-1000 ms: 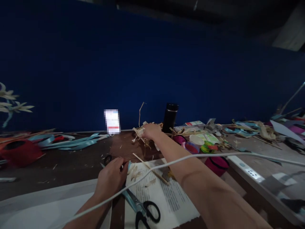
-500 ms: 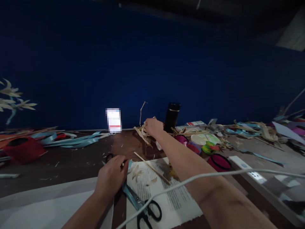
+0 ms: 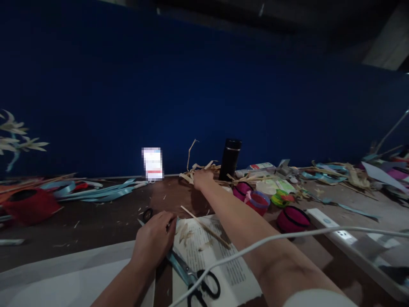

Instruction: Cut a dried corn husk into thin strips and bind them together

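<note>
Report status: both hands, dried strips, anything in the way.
Right hand at dried strips, grip unclear. Left hand near scissors, hold unclear. Strips loosely piled by black flask. White cable crosses view before scissors.

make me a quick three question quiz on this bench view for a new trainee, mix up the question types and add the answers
1. True or false: the black bottle stands to the left of the bright screen in the picture.
2. Multiple choice: where is the right hand?
A) at the bright screen
B) among the pale dry strips
C) at the white flowers
3. Short answer: which hand is nearer the black-handled scissors on the printed page?

Key:
1. False; it stands to the right.
2. B
3. The left hand.
</note>
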`<control>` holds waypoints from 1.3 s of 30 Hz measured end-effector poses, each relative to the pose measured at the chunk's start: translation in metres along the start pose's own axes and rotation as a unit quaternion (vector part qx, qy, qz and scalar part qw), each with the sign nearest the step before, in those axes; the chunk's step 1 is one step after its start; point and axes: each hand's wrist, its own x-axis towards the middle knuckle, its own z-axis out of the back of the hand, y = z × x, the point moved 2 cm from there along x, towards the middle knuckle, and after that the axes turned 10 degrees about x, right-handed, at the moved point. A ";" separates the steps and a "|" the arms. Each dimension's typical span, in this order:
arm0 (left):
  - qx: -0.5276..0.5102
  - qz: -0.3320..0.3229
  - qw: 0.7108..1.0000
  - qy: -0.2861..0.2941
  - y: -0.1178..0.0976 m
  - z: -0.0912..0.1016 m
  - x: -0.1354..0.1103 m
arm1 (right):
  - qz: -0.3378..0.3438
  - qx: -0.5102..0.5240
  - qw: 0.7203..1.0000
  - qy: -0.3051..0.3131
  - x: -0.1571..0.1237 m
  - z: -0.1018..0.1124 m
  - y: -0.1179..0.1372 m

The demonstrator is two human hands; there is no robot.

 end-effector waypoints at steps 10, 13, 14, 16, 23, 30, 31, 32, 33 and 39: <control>0.001 0.014 1.000 0.007 0.000 -0.002 0.002 | -0.038 0.064 0.989 -0.130 0.017 0.042 -0.015; -0.009 0.021 1.000 0.000 0.001 -0.004 0.002 | -0.036 0.086 0.981 -0.170 0.017 0.057 -0.016; -0.011 0.023 1.000 0.001 0.002 -0.004 0.002 | -0.034 0.093 0.978 -0.182 0.016 0.061 -0.016; -0.014 0.026 1.000 0.006 0.001 -0.003 0.003 | -0.032 0.103 0.973 -0.205 0.014 0.070 -0.018; -0.027 0.025 0.999 0.001 0.000 0.001 0.001 | -0.031 0.134 0.948 -0.288 0.003 0.106 -0.029; -0.017 0.017 1.000 0.002 0.001 -0.001 0.001 | -0.056 0.108 0.965 -0.231 0.003 0.091 -0.031; -0.015 0.020 1.000 0.000 0.001 -0.002 0.001 | -0.059 0.106 0.972 -0.201 0.004 0.082 -0.030; -0.013 0.021 1.000 -0.002 0.001 -0.002 0.001 | -0.060 0.104 0.978 -0.169 0.004 0.074 -0.028; -0.012 0.022 1.000 -0.006 0.001 -0.003 0.001 | -0.057 0.100 0.983 -0.140 0.004 0.066 -0.025; -0.017 0.005 1.000 -0.008 0.001 -0.001 0.000 | 0.003 0.077 0.994 -0.078 -0.019 0.053 -0.008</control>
